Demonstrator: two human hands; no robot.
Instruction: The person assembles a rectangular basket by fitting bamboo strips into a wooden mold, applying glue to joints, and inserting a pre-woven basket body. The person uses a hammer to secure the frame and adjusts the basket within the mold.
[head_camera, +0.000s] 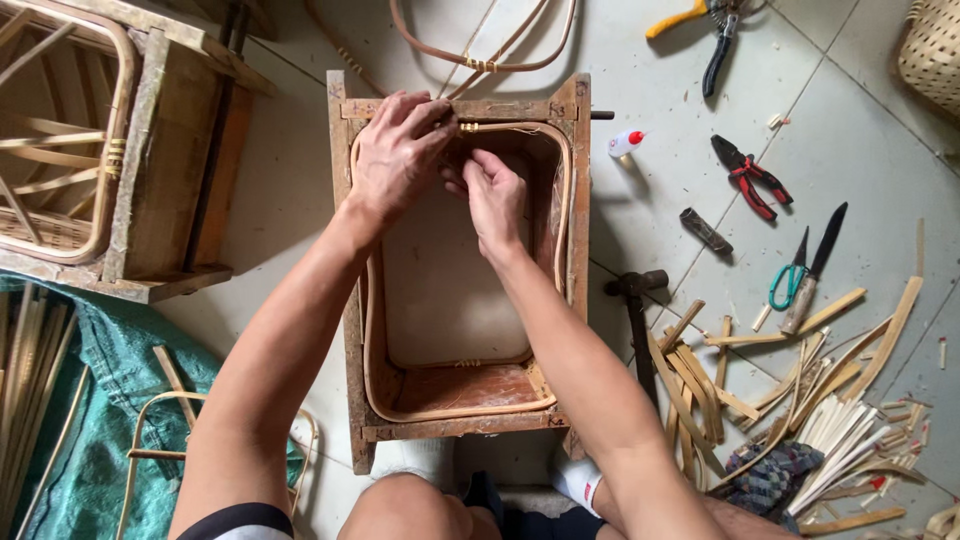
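Person seen from above. Both forearms were bare from elbow to wrist, with no watch, band or glove on the left hand (398, 150) or the right hand (493, 200). At the near left edge, a dark short sleeve with a white band (240, 520) showed on the upper arm. The knees were bare. Near the bottom centre, white socks (577, 480) covered the feet, beside dark footwear that was only partly visible.

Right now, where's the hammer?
In the head view the hammer lies on the floor tiles right of the wooden frame, its head near the person's right forearm and its handle running down toward the pile of bamboo strips.
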